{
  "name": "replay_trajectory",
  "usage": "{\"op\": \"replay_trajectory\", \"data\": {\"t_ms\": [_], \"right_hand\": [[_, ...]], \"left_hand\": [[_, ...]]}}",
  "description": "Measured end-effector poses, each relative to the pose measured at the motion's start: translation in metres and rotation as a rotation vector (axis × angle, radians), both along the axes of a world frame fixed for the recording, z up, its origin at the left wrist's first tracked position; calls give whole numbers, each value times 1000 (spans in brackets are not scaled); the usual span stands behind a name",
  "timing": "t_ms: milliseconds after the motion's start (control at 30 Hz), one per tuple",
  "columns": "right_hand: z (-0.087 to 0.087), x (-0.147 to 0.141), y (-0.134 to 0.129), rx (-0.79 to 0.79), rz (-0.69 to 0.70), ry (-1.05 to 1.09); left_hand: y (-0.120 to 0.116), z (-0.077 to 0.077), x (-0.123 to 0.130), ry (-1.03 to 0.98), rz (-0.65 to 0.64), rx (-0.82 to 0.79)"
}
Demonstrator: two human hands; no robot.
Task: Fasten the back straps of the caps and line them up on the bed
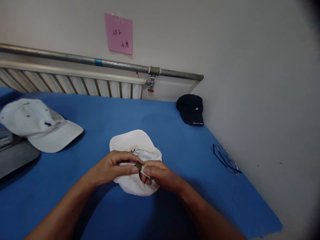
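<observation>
A white cap (135, 140) lies on the blue tabletop (160, 115), its brim pointing away from me and its inside partly showing. Above its back edge, my left hand (120, 166) pinches a small dark brownish buckle (138, 166) between thumb and fingers. My right hand (160, 173) meets it from the right, thumb and fingers closed on the white strap (145, 171) of the cap beside the buckle. The fingertips of both hands nearly touch and cover part of the strap.
To the left lie a light cap (53, 133) and a grey cap (18, 155), overlapping. A black cap (190, 110) sits at the back right, with glasses (227, 160) near the right edge. Behind the table run a radiator (100, 87) and a pipe (120, 65).
</observation>
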State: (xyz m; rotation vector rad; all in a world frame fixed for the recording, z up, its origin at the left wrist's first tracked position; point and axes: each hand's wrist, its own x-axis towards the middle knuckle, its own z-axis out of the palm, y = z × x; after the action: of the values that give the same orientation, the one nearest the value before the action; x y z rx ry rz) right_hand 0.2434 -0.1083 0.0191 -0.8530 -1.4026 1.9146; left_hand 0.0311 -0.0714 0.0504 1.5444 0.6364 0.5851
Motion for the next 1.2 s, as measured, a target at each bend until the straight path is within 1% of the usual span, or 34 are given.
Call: {"op": "replay_trajectory", "data": {"t_ms": [100,233,400,533,633,833,1100,1200], "right_hand": [[-2,-3,-1,9,-17,4],[-4,-6,-1,15,-3,19],[-5,-7,0,-24,-46,76],[-7,-7,1,-80,-46,116],[-8,-6,1,-111,-32,109],[-7,-7,1,-120,-61,137],[-7,-8,1,-114,-55,141],[-7,-9,1,-144,-44,179]], "left_hand": [[-1,0,2,-10,-13,-17],[-2,0,3,-31,-40,-30],[-1,0,1,0,17,18],[0,2,0,-7,-14,10],[0,2,1,6,0,23],[0,1,0,-10,4,28],[-1,0,1,6,20,31],[-2,1,2,34,6,43]]}}
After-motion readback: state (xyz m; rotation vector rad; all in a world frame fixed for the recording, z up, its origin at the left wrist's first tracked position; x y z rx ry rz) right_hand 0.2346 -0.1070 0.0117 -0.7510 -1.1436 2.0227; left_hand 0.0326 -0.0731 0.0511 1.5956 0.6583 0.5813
